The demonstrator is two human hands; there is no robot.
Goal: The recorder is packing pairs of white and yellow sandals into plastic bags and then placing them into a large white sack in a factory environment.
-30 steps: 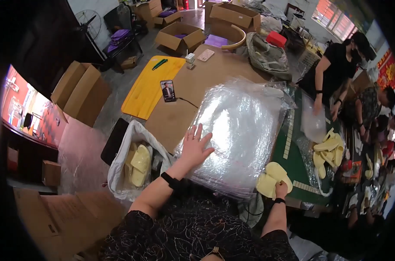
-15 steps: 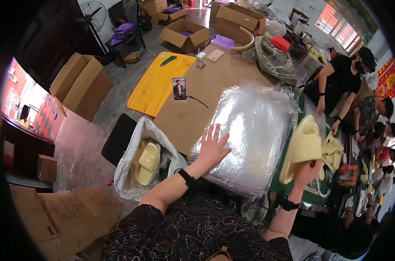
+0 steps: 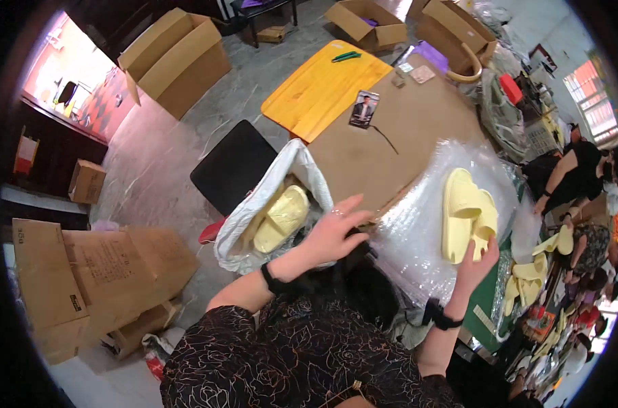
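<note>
Smooth, rounded yellow slippers (image 3: 460,204) lie on glossy plastic stack (image 3: 414,234); right hand (image 3: 474,265) touches near end, grip unclear; left hand (image 3: 333,236) empty, spread, left of stack.

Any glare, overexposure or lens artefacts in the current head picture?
Head view: black fisheye vignette swallows the corners; the doorway at upper left looks blown out; the window at right is washed out; the clear plastic carries whitish glare beside the yellow slippers.

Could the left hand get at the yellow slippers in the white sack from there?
Probably yes: the left hand looks empty and is close to the white sack, whose open mouth leaves the yellow slippers in view from above.
</note>
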